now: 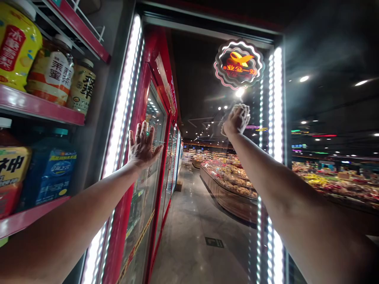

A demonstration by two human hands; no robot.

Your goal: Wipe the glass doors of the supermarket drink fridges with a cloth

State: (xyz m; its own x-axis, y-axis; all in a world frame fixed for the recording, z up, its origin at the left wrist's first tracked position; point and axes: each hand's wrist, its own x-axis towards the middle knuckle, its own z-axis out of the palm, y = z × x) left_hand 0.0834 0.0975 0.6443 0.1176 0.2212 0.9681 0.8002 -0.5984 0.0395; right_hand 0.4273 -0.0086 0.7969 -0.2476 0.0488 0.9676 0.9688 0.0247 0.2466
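My left hand (143, 144) is open, fingers spread, and lies flat against the red frame (141, 90) at the left edge of a glass cooler door (204, 205). My right hand (232, 124) reaches up and forward and is closed on a pale crumpled cloth (242, 112), which it presses on the glass. Just above the cloth a round glowing logo sticker (239, 63) sits on the door. Strips of white LED lights run down both sides of the door.
Red shelves (44, 108) at the left hold yellow and brown drink bottles (53, 77) and a blue bottle (50, 169) below. More red glass-door coolers (171, 157) line the aisle. Beyond the glass lie a grey floor and food display counters (233, 183).
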